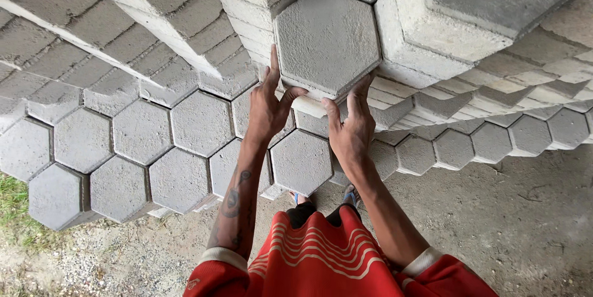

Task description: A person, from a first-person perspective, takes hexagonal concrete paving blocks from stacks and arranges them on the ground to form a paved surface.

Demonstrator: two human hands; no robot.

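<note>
Currently both hands are on one hexagonal concrete paver (326,38), grey, flat face toward the camera, held up at the top middle of the view. Left hand (267,108) grips its lower-left edge, fingers up the side, thumb on the bottom edge. Right hand (353,125) cups the lower-right edge, fingers wrapped up along it. Both are clasped on the block, neither loose.

The paver sits against the upper rows of a stacked paver wall (142,130), the hex faces forming a honeycomb that runs left and right. Just beside it on the right is another block (469,6) seen at an angle, with more stacked rows (154,6) to the far left above. Can't tell whether the held block bears on the ones below or hangs free in the hands; contact at its bottom edge is hidden by the thumbs.

Step in hand, by my read: handling a single block at the stack face, mid-placement or mid-pull; which one is not readable from a single frame. Either way, the next move calls for keeping the block square to its neighbours and fingers clear of the seating edges, since pinch risk is at the bottom corners.

Near side: red striped shirt (321,260), bare gravelly ground (525,223), grass patch (12,204) at left.
</note>
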